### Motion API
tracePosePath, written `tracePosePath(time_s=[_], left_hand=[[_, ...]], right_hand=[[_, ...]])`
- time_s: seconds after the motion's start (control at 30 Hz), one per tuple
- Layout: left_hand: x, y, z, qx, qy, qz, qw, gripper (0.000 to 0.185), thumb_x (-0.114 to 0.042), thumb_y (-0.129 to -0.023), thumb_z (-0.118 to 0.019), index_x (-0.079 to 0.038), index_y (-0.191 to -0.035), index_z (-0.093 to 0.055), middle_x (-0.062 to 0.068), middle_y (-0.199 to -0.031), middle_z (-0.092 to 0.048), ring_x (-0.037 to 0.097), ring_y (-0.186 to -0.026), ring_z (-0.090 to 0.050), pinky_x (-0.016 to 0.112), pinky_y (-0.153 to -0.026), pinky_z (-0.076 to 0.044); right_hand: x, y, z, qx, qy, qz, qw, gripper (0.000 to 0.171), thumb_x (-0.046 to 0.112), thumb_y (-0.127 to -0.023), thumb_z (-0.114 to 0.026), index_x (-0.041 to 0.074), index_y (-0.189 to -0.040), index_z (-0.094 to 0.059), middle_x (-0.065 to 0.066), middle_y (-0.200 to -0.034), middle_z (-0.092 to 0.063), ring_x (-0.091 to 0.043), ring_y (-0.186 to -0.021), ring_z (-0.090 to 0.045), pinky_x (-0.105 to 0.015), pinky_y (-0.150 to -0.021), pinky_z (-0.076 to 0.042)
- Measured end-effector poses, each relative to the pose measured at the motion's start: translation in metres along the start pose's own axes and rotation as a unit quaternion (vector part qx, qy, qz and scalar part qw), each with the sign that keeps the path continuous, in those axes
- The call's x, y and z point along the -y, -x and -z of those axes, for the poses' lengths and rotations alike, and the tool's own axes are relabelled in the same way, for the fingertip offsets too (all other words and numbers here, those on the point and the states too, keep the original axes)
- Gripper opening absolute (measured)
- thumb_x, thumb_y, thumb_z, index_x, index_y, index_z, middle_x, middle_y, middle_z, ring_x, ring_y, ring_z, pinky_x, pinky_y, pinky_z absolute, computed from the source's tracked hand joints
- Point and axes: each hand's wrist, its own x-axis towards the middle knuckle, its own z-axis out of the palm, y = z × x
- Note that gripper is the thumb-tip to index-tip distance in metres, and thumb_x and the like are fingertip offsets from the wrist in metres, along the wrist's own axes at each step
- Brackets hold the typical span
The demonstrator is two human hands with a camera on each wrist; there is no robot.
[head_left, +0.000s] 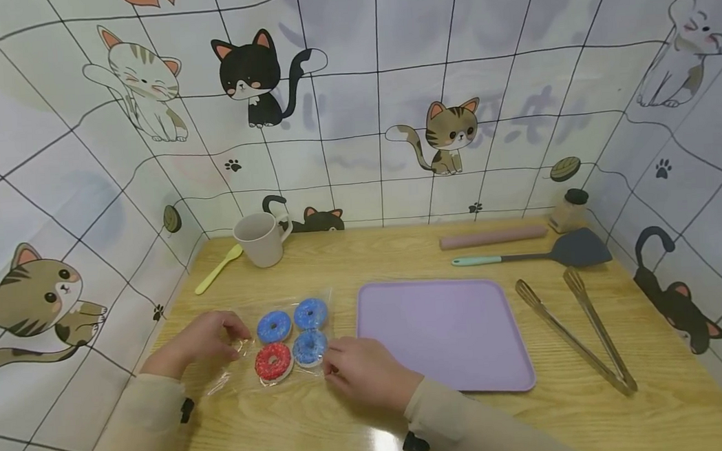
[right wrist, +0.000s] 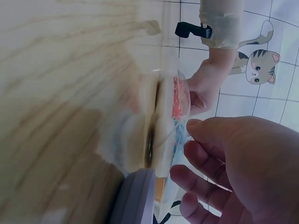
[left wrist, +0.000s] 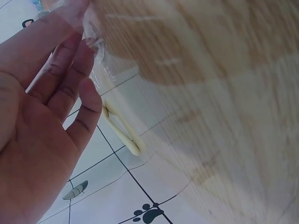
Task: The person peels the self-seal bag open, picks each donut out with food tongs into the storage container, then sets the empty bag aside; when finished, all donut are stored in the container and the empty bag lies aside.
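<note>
A clear plastic bag (head_left: 246,381) lies on the table with three blue toy donuts (head_left: 274,326) and one red toy donut (head_left: 273,362) inside. My left hand (head_left: 209,339) is at the bag's left edge and pinches its crinkled film (left wrist: 96,39) between thumb and fingers. On the other side, my right hand (head_left: 366,371) is by the bag's right edge, fingertips beside the lower blue donut. Its fingers are loosely bent, with thumb and forefinger apart in the right wrist view. A lilac tray (head_left: 442,338) lies just right of the bag, partly behind my right hand.
Behind the bag stand a beige mug (head_left: 261,242) and a yellow spoon (head_left: 217,270). At the back right are a rolling pin (head_left: 492,237), a spatula (head_left: 576,248) and a black-lidded jar (head_left: 568,213). Metal tongs (head_left: 582,343) lie right of the tray. Cat-patterned walls (head_left: 354,115) enclose the table.
</note>
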Motion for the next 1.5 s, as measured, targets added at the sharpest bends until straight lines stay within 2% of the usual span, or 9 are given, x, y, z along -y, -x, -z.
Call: tracePosePath(time_s=[0.17, 0.43, 0.6, 0.9, 1.0, 1.2, 1.33, 1.5], left_hand=[[-0.004, -0.001, 0.0, 0.003, -0.001, 0.021, 0.9998, 0.029, -0.007, -0.074, -0.091, -0.019, -0.096, -0.078, -0.004, -0.1, -0.072, 0.016, -0.094, -0.062, 0.039, -0.086, -0.053], [-0.003, -0.002, 0.0, 0.007, 0.005, 0.013, 0.9999, 0.029, -0.008, -0.074, -0.091, -0.016, -0.099, -0.078, -0.002, -0.101, -0.073, 0.017, -0.094, -0.063, 0.038, -0.085, -0.053], [0.0, -0.002, 0.001, 0.004, 0.006, 0.011, 0.9999, 0.029, -0.008, -0.074, -0.091, -0.016, -0.099, -0.078, -0.002, -0.1, -0.073, 0.017, -0.093, -0.063, 0.037, -0.084, -0.053], [0.003, 0.001, 0.0, -0.008, 0.021, 0.002, 0.9997, 0.029, -0.009, -0.075, -0.091, -0.018, -0.1, -0.079, -0.001, -0.103, -0.074, 0.017, -0.097, -0.064, 0.037, -0.087, -0.054], [0.006, 0.003, -0.002, -0.012, 0.031, -0.002, 0.9994, 0.029, -0.011, -0.077, -0.091, -0.02, -0.101, -0.078, -0.002, -0.107, -0.074, 0.017, -0.1, -0.065, 0.036, -0.089, -0.054], [0.01, 0.003, -0.003, -0.014, 0.033, -0.003, 0.9993, 0.03, -0.014, -0.078, -0.091, -0.021, -0.104, -0.078, -0.003, -0.11, -0.073, 0.017, -0.102, -0.065, 0.035, -0.088, -0.052], [0.012, 0.001, -0.002, -0.012, 0.034, -0.014, 0.9992, 0.031, -0.011, -0.077, -0.09, -0.019, -0.104, -0.079, -0.001, -0.109, -0.074, 0.017, -0.1, -0.065, 0.033, -0.087, -0.053], [0.011, -0.002, -0.001, -0.009, 0.045, -0.024, 0.9986, 0.032, -0.009, -0.076, -0.09, -0.019, -0.105, -0.079, -0.001, -0.11, -0.074, 0.019, -0.102, -0.065, 0.036, -0.088, -0.053]], right_hand=[[-0.004, 0.004, -0.002, 0.005, -0.012, -0.008, 1.0, 0.006, 0.027, -0.1, -0.069, 0.024, -0.095, -0.067, 0.013, -0.095, -0.063, 0.0, -0.082, -0.058, -0.017, -0.072, -0.05], [-0.008, 0.007, 0.0, 0.025, -0.05, -0.046, 0.997, 0.006, 0.028, -0.103, -0.063, 0.024, -0.099, -0.063, 0.013, -0.094, -0.059, 0.0, -0.081, -0.054, -0.019, -0.073, -0.049], [-0.013, 0.009, 0.006, 0.017, -0.056, -0.056, 0.997, 0.006, 0.027, -0.103, -0.063, 0.023, -0.098, -0.063, 0.012, -0.095, -0.061, -0.001, -0.082, -0.055, -0.02, -0.073, -0.05], [-0.021, 0.015, 0.011, 0.025, -0.073, -0.053, 0.996, 0.005, 0.024, -0.104, -0.062, 0.02, -0.101, -0.063, 0.008, -0.1, -0.063, -0.005, -0.09, -0.06, -0.023, -0.083, -0.054], [-0.025, 0.014, 0.012, 0.014, -0.088, -0.051, 0.995, 0.006, 0.022, -0.104, -0.06, 0.018, -0.107, -0.064, 0.006, -0.106, -0.065, -0.008, -0.094, -0.063, -0.027, -0.085, -0.055], [-0.034, 0.011, 0.01, -0.028, -0.107, -0.026, 0.994, 0.027, 0.006, -0.1, -0.06, 0.014, -0.126, -0.064, -0.001, -0.121, -0.068, -0.017, -0.106, -0.068, -0.034, -0.092, -0.056], [-0.036, 0.006, 0.006, -0.027, -0.103, -0.005, 0.994, 0.038, 0.004, -0.099, -0.065, 0.018, -0.134, -0.063, -0.001, -0.13, -0.065, -0.016, -0.112, -0.067, -0.031, -0.095, -0.056], [-0.035, 0.001, 0.006, -0.009, -0.117, -0.004, 0.993, 0.038, 0.006, -0.102, -0.064, 0.025, -0.135, -0.066, 0.003, -0.133, -0.061, -0.013, -0.118, -0.064, -0.028, -0.097, -0.054]])
